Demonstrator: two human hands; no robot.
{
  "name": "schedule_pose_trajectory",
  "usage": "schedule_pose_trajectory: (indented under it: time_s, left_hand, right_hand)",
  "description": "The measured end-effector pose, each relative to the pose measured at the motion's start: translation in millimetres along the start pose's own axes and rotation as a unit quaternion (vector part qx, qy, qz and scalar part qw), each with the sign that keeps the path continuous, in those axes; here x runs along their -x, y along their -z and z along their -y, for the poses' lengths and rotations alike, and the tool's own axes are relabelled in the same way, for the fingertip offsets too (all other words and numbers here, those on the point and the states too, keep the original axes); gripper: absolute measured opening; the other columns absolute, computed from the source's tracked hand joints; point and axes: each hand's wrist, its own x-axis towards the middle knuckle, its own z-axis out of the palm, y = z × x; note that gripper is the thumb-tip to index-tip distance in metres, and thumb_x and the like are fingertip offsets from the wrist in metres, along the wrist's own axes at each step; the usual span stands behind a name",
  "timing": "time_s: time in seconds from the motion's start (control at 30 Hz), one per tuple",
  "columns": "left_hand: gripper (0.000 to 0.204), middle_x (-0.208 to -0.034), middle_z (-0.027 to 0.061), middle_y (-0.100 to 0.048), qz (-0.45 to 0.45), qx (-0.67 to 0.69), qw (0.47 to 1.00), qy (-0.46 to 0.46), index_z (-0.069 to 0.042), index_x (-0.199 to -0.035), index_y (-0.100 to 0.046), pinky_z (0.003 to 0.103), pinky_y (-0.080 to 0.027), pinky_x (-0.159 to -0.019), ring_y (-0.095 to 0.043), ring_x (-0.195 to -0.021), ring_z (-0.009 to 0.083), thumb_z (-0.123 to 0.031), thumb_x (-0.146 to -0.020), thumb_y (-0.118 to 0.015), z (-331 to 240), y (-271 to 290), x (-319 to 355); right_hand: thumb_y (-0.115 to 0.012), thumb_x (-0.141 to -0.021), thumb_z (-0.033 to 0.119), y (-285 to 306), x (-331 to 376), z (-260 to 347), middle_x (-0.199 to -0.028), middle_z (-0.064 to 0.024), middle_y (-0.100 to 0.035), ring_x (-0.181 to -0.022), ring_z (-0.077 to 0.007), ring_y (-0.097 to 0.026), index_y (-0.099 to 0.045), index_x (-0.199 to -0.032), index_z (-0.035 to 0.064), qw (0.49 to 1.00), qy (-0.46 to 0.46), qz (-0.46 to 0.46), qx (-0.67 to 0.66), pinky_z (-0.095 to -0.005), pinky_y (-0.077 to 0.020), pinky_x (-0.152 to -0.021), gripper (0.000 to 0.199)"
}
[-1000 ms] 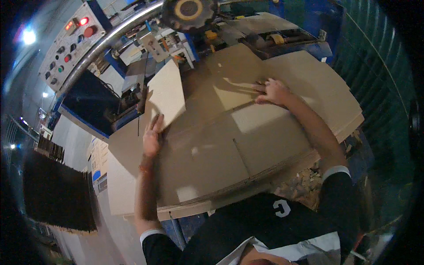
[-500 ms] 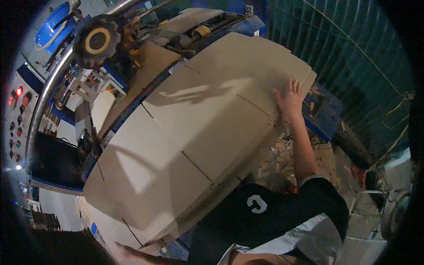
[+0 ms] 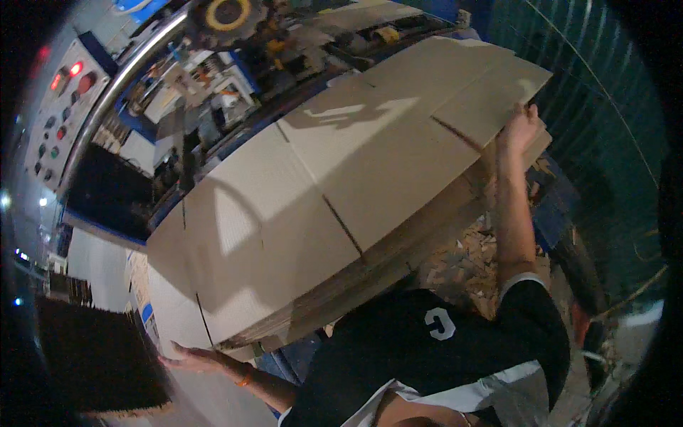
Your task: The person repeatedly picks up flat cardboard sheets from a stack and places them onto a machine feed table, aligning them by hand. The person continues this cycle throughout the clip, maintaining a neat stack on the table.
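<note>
A long creased cardboard sheet [image 3: 277,206] with dark slots along its edges lies across a stack of similar sheets [image 3: 334,277] in front of me. At its far right end my right hand [image 3: 521,128] is closed around the edge, and the top sheet is raised a little off the stack there. My left hand [image 3: 192,358] is at the near left corner of the sheet, beside its edge, fingers stretched out. How far its fingers reach under the cardboard is hard to make out.
Behind the sheet stands a machine with a metal rail [image 3: 121,85] and a toothed dark wheel [image 3: 226,16]. A control panel [image 3: 67,117] with lit red lamps is at the left. Cardboard scraps [image 3: 462,267] lie in a heap below right. A green corrugated wall [image 3: 605,92] rises at the right.
My right hand has gone from lying flat on the sheet to gripping its right edge, lifting it. My left hand has come further into view at the corner. The view has shifted.
</note>
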Motion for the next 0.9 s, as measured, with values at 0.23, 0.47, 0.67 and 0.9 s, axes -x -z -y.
schedule_pose_trajectory:
  time_s: [0.23,0.47,0.67,0.9]
  left_hand:
    - [0.045,-0.12,0.0138,-0.05,0.158,0.518,0.802,0.251,0.003,-0.118,-0.048,0.045,-0.041,-0.09,-0.051,-0.105,0.0304,-0.026,-0.085,-0.054,27,-6,-33]
    - [0.045,-0.119,0.0114,-0.053,0.25,0.215,0.919,0.217,0.003,-0.117,-0.052,0.037,-0.039,-0.093,-0.048,-0.11,0.0254,-0.028,-0.084,-0.056,24,17,-30]
    - [0.034,-0.126,0.0122,-0.051,0.576,0.182,0.795,-0.052,-0.006,-0.115,-0.06,0.038,-0.032,-0.1,-0.042,-0.121,0.0246,-0.014,-0.082,-0.057,-53,39,49]
    - [0.048,-0.128,0.0095,-0.05,0.641,-0.05,0.675,-0.362,-0.014,-0.115,-0.06,0.046,-0.027,-0.105,-0.04,-0.124,0.0305,-0.005,-0.068,-0.06,-87,10,54]
  right_hand:
    - [-0.051,-0.081,0.003,4,-9,93,-0.125,-0.0128,-0.048,-0.111,-0.0208,-0.049,-0.037,-0.129,-0.0044,0.96,-0.002,0.275,-0.052,-0.0304,-0.0362,-0.095,0.05]
    - [-0.061,-0.073,0.002,89,134,129,-0.107,-0.0143,-0.061,-0.096,-0.0236,-0.06,-0.057,-0.103,0.0016,0.877,0.172,0.404,0.197,-0.034,-0.0449,-0.085,0.03]
    - [-0.062,-0.068,0.003,64,170,117,-0.112,-0.0058,-0.061,-0.106,-0.0265,-0.057,-0.066,-0.094,0.0145,0.56,0.341,0.721,0.224,-0.039,-0.0455,-0.089,0.029]
    - [-0.065,-0.068,0.009,43,162,88,-0.119,-0.0036,-0.057,-0.113,-0.0253,-0.051,-0.061,-0.106,0.0157,0.526,0.352,0.748,0.199,-0.0399,-0.0415,-0.094,0.039]
